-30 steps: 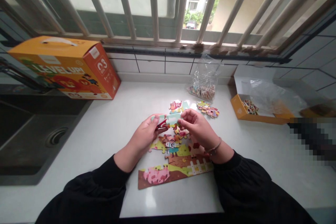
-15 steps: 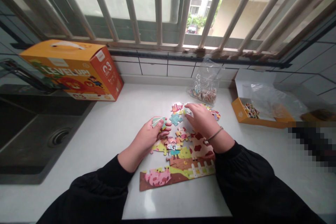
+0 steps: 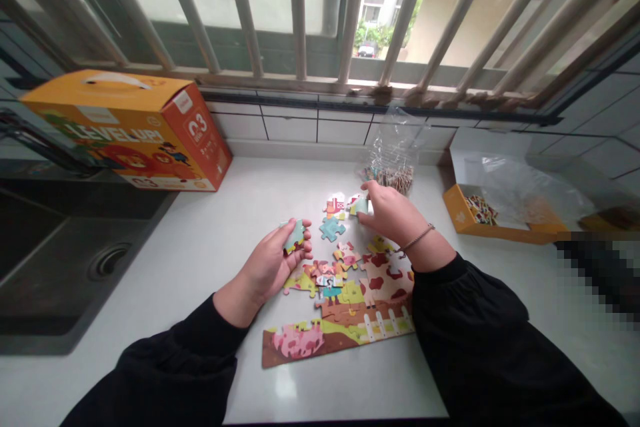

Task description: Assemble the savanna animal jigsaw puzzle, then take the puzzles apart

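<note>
My left hand (image 3: 273, 257) is closed on light-green and yellow jigsaw puzzle pieces (image 3: 294, 237), thumb on top. Up and to the right, my right hand (image 3: 390, 213) pinches a pale green puzzle piece (image 3: 360, 206) between thumb and fingers, just above the counter. Beside that piece lie a piece with a red barn (image 3: 335, 205) and a teal piece (image 3: 331, 229). Nearer me is a partly joined farm puzzle (image 3: 345, 310) with a pig, a fence and a spotted cow. A loose piece with a cow's face (image 3: 347, 254) lies at its upper edge.
A clear bag of pieces (image 3: 395, 177) stands by the tiled wall. At the right is an opened orange box (image 3: 505, 230) with plastic and small pieces. A large orange carton (image 3: 125, 140) stands at the left beside the dark sink (image 3: 45, 340). Window bars rise behind.
My right hand has moved slightly up and right, and the pale green piece now shows in its grip. My left hand has shifted a little left, its pieces less fanned out.
</note>
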{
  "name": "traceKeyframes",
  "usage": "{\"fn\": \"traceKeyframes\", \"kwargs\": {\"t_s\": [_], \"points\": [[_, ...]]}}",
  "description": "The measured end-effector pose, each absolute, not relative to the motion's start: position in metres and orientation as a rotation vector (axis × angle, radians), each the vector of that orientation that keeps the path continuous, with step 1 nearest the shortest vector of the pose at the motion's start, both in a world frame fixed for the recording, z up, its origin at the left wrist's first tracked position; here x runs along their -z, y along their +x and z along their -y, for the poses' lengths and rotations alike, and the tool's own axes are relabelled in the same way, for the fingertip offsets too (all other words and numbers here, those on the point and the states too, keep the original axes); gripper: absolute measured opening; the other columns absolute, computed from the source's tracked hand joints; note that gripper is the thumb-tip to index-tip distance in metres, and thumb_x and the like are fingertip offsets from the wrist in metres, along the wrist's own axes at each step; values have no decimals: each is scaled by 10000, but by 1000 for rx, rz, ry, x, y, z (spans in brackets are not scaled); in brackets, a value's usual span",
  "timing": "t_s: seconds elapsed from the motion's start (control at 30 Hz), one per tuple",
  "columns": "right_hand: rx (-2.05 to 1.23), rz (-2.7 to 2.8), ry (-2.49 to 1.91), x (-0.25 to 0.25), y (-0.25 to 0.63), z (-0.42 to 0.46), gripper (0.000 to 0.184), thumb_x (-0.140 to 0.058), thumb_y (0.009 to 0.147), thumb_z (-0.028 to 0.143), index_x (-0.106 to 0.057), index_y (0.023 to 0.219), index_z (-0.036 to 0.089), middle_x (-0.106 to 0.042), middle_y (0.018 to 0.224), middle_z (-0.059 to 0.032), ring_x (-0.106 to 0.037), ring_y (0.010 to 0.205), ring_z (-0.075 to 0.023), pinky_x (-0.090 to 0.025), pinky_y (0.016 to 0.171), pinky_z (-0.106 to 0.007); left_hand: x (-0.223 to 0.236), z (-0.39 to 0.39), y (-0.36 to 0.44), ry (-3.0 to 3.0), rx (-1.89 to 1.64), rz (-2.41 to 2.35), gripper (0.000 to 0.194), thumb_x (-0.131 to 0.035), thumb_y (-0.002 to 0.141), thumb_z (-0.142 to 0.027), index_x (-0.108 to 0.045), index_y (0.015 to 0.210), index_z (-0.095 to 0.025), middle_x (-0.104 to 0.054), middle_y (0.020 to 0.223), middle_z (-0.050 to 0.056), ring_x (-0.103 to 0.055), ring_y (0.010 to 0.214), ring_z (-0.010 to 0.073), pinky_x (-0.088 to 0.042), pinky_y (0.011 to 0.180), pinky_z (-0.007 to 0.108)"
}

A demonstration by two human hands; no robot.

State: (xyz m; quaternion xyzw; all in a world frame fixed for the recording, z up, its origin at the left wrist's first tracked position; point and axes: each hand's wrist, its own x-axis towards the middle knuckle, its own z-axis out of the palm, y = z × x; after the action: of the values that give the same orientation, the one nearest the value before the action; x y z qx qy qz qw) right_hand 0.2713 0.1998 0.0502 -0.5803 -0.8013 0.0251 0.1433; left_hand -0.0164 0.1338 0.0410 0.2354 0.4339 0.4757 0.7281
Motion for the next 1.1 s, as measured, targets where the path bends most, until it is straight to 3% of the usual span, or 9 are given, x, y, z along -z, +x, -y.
{"fn": "traceKeyframes", "kwargs": {"t_s": [0.23,0.4,0.6,0.83,0.97,1.1], "points": [[-250,2259,-1222,-74,211,-163,285,-791,1001,393,-653,1191,231,-762,1119,-113,-683,1029,-299,-532,934,-427,-41,-129,-8,518,-998,-856,494,-728,1053,-623,-787,1165,-146,-771,996,116,-736,846,202,-656,762,306],[-347,2391,-988,-62,181,-155,105,-671,1105,341,-685,1120,238,-790,1141,-95,-696,1064,-278,-531,1017,-434,-40,-127,-9,550,-1007,-888,284,-866,982,-418,-748,1102,-189,-737,949,43,-690,778,151,-584,642,230],[-220,2284,-1414,-33,216,-187,301,-694,1068,248,-711,1345,132,-791,1292,-201,-702,1210,-364,-527,1100,-514,-39,-129,-13,514,-999,-923,229,-798,999,-314,-729,1114,-128,-681,891,43,-639,670,127,-552,582,237],[-388,2174,-1524,-19,225,-195,524,-861,924,211,-690,1416,154,-787,1274,-167,-711,1171,-328,-546,1070,-467,-41,-131,-14,513,-1021,-904,189,-733,1042,-326,-701,1064,-142,-683,900,45,-655,673,136,-566,584,243],[-544,2100,-1628,-24,231,-196,530,-866,893,189,-708,1399,166,-788,1117,-112,-730,1021,-270,-562,969,-398,-43,-131,-14,485,-1017,-936,143,-749,1013,-250,-712,1092,-136,-725,950,73,-690,705,143,-588,608,242],[-434,2124,-1621,-23,233,-195,475,-827,939,227,-723,1398,160,-744,1213,-158,-733,1062,-278,-568,1003,-404,-43,-130,-15,503,-1023,-936,153,-773,986,-222,-720,1105,-141,-740,979,76,-687,704,139,-591,602,241]]}}
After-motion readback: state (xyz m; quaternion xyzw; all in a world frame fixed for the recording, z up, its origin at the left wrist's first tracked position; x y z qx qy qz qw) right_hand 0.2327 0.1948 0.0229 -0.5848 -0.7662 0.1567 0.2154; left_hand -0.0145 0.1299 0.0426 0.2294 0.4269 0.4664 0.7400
